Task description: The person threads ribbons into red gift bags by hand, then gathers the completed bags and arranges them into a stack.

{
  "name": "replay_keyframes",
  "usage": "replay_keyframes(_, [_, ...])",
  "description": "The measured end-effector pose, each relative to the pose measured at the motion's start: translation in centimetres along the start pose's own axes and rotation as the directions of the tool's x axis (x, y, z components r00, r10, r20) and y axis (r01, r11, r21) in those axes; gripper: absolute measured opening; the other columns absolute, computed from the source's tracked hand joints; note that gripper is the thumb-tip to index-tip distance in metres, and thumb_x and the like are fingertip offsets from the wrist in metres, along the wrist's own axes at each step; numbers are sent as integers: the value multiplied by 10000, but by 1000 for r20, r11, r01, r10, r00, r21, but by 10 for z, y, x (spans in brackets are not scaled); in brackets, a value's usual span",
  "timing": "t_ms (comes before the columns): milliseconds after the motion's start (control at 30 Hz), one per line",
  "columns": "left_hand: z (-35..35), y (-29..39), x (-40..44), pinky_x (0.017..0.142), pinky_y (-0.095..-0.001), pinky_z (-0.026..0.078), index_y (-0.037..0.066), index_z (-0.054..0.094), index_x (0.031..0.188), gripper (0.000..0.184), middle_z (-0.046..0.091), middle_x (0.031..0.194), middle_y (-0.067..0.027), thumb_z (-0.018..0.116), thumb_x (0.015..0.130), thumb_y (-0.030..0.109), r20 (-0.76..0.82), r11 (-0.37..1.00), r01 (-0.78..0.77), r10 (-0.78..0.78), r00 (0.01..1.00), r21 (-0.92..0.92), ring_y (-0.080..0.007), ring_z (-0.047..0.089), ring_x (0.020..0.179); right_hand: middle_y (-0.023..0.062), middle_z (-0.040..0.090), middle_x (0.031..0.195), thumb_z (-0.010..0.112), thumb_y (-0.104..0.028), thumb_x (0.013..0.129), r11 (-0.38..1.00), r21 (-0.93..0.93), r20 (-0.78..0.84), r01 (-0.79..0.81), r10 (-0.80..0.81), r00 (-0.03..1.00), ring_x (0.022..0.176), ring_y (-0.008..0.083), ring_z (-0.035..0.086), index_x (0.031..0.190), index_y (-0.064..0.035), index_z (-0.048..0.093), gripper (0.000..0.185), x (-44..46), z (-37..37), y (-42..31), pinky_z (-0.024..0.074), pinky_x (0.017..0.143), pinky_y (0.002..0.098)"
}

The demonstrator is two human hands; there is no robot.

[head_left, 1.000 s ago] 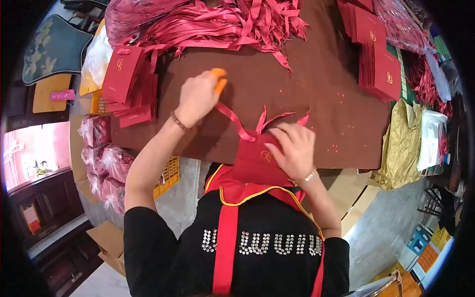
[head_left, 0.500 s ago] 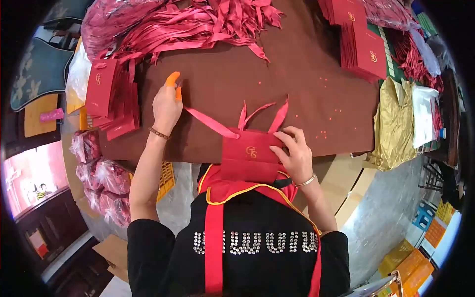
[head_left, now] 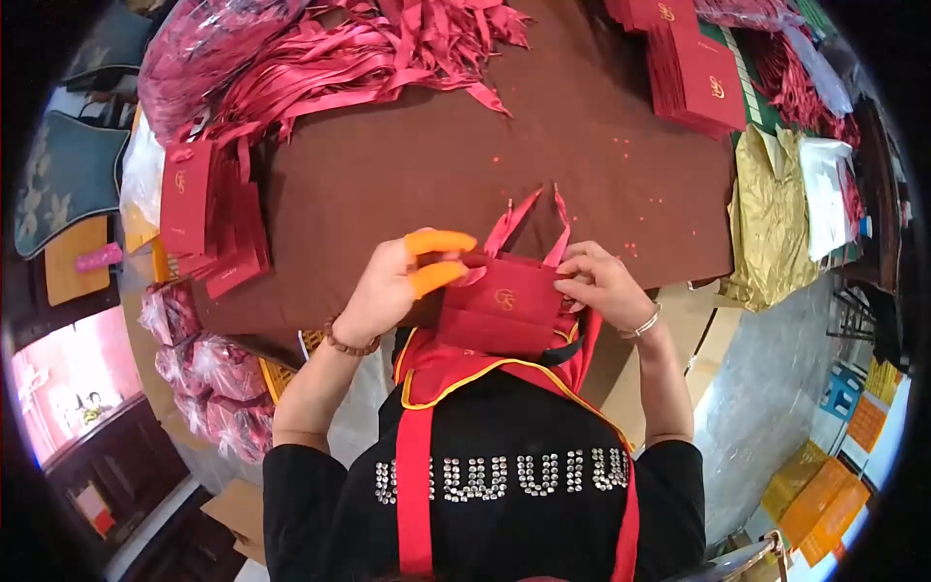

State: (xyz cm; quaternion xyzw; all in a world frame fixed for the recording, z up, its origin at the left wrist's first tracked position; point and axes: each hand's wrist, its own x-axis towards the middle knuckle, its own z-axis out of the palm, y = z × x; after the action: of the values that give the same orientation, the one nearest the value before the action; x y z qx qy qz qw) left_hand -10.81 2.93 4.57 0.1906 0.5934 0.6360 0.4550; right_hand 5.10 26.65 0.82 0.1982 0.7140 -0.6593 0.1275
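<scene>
A small red paper gift bag (head_left: 495, 325) with a gold logo is held upright against the lap, at the table's front edge. Red ribbon handles (head_left: 561, 228) stick up from its top. My left hand (head_left: 383, 291), with orange finger covers on thumb and index finger, is closed around the bag's upper left corner, by a short loop of ribbon. Part of its grip is hidden behind the bag. The bag's upper right edge is pinched by my right hand (head_left: 603, 289), its thumb in front.
Loose red ribbons (head_left: 388, 63) pile up at the back of the brown-covered table (head_left: 388, 175). Stacks of red bags stand at left (head_left: 213, 218) and back right (head_left: 693, 82). A gold wrapper (head_left: 766, 213) lies on the right. Wrapped red bundles (head_left: 228, 369) sit below left.
My left hand has come from the upper left, where it drew a ribbon out taut, down to the bag's left corner. That stretched ribbon no longer shows. My right hand stays on the bag.
</scene>
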Motion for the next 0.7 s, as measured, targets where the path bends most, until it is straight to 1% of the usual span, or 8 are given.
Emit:
replay_keyframes(100, [-8, 6, -3, 756, -257, 473, -11, 608, 952, 122, 606, 916, -79, 549, 847, -28, -119, 995, -82, 89, 989, 64, -151, 605, 841, 75, 529, 961, 636, -93, 829, 999, -10, 61, -42, 42, 997, 666, 111, 615, 919, 40, 590, 166, 0, -4, 0, 518, 581, 230])
replay_keyframes(200, [-25, 10, -7, 684, -300, 502, 23, 595, 1017, 155, 616, 913, -101, 515, 884, 20, -189, 970, -189, 158, 969, -154, -186, 609, 813, 71, 602, 806, 630, -160, 842, 988, -140, 119, -61, 78, 990, 658, 128, 622, 965, 22, 599, 221, 3, 2, -1, 500, 591, 242])
replay_keyframes(267, [-30, 21, -11, 641, -291, 491, 49, 582, 1075, 194, 617, 900, -121, 526, 890, 40, -208, 931, -263, 214, 955, -253, -177, 590, 734, 52, 611, 723, 624, -209, 853, 993, 70, 77, -95, 90, 993, 641, 109, 600, 976, 24, 605, 264, 5, 7, -1, 498, 596, 244])
replay_keyframes(367, [-35, 29, -11, 592, -246, 451, 56, 578, 1096, 217, 623, 859, -112, 536, 883, 45, -226, 871, -391, 333, 915, -298, -138, 554, 646, 46, 609, 742, 630, -213, 851, 982, 96, 81, -165, 158, 984, 645, 95, 587, 979, 35, 604, 280, 12, 9, 9, 497, 590, 244])
replay_keyframes(467, [-8, 39, -14, 583, -202, 431, 23, 608, 1028, 179, 650, 778, -64, 587, 856, 67, -313, 949, -71, 171, 934, 308, -81, 553, 633, 54, 605, 745, 633, -204, 850, 978, 103, 106, -179, 168, 980, 637, 94, 584, 987, 47, 598, 288, 16, 11, 6, 501, 582, 242])
replay_keyframes(533, [7, 14, -5, 609, -250, 471, 4, 648, 952, 145, 659, 791, -72, 629, 835, 87, -79, 675, -202, 361, 929, 709, -130, 603, 686, 23, 595, 720, 632, -189, 856, 972, 136, 95, -190, 178, 979, 620, 71, 574, 956, 33, 606, 244, 15, 16, 1, 482, 566, 217])
replay_keyframes(600, [21, -15, 0, 647, -318, 494, 33, 658, 933, 150, 629, 867, -135, 649, 790, 76, 38, 539, -248, 372, 928, 805, -285, 617, 731, -8, 584, 694, 630, -174, 862, 966, 166, 78, -199, 189, 979, 602, 48, 563, 925, 19, 613, 203, 14, 18, -1, 463, 551, 191])
replay_keyframes(700, [30, -39, 5, 690, -356, 494, 35, 656, 913, 147, 612, 873, -127, 637, 767, 36, 156, 364, -314, 402, 902, 877, -312, 601, 786, -3, 588, 699, 639, -178, 854, 952, 224, 83, -209, 195, 977, 574, 48, 563, 941, 27, 614, 224, 11, 18, 0, 451, 522, 181])
